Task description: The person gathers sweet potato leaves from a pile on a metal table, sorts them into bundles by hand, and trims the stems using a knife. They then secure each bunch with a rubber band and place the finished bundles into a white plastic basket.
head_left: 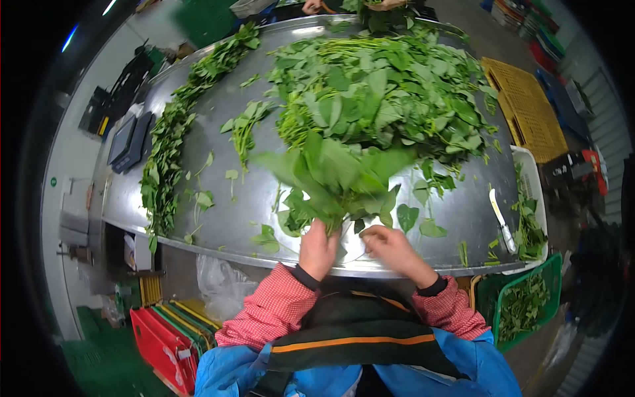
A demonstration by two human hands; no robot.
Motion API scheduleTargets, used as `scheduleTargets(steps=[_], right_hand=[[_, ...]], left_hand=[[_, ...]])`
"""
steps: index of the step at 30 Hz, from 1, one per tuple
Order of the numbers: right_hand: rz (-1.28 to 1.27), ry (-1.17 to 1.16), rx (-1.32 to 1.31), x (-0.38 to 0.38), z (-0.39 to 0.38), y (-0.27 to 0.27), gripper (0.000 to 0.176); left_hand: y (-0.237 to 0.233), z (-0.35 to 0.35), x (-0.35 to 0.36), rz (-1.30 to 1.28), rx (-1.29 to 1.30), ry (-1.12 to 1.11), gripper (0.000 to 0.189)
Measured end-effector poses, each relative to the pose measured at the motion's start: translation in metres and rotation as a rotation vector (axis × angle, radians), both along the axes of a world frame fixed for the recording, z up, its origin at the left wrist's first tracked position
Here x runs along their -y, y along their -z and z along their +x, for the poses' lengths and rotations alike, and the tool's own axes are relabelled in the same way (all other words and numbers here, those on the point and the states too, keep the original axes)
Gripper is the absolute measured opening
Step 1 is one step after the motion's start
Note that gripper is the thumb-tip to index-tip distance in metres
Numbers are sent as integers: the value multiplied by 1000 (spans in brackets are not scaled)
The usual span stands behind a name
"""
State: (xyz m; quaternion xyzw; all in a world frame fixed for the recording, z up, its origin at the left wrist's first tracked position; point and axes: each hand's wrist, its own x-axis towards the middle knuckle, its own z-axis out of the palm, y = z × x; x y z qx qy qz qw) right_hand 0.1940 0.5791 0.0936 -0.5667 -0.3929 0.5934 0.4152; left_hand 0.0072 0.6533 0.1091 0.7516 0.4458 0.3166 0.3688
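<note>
Our left hand (318, 249) is closed around the stem ends of a bunch of leafy greens (337, 175), at the near edge of a steel table (225, 218). Our right hand (391, 248) sits just beside it, fingers curled toward the stems; we cannot tell whether it pinches anything. The bunch runs lengthwise away from us, with stems toward our body and leaves fanning out toward the big pile of greens (383, 92) beyond. To do this well, we judge the grip should sit low on the stems, ends level, firm without bruising. Loose leaves (433, 229) lie near. A knife (501, 218) rests well to the right, beside a white tub (537, 185).
</note>
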Motion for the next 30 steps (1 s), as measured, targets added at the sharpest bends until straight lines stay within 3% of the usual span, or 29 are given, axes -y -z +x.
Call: scheduleTargets(steps=[2, 4, 7, 9, 11, 12, 16, 18, 22, 26, 30], right_hand=[[-29, 27, -17, -14, 2, -13, 26], [2, 67, -31, -27, -4, -21, 25], [47, 94, 34, -49, -27, -44, 21], [81, 109, 75, -66, -53, -50, 19], [121, 90, 72, -84, -86, -55, 17], [140, 72, 73, -94, -104, -58, 16], [243, 0, 202, -134, -173, -74, 12], [449, -118, 363, -155, -205, -88, 11], [562, -146, 419, -199, -261, -105, 11], [364, -82, 469, -242, -302, -111, 14], [351, -39, 717, -272, -318, -85, 18]], left_hand=[[-12, -33, -19, 428, -177, 23, 24], [-5, -65, -41, 431, -192, -13, 28], [-13, -110, -72, 523, -136, 99, 33], [5, -133, -75, -2, 447, -17, 27], [19, -149, -80, -471, 707, -78, 23], [-2, -160, -88, -376, 432, 21, 21], [-20, -208, -116, -682, 546, 22, 20], [-21, -226, -128, -777, 654, 34, 21], [-20, -255, -145, -893, 745, -15, 24], [-20, -278, -161, -948, 760, -12, 25], [-27, -293, -174, -977, 745, 21, 26]])
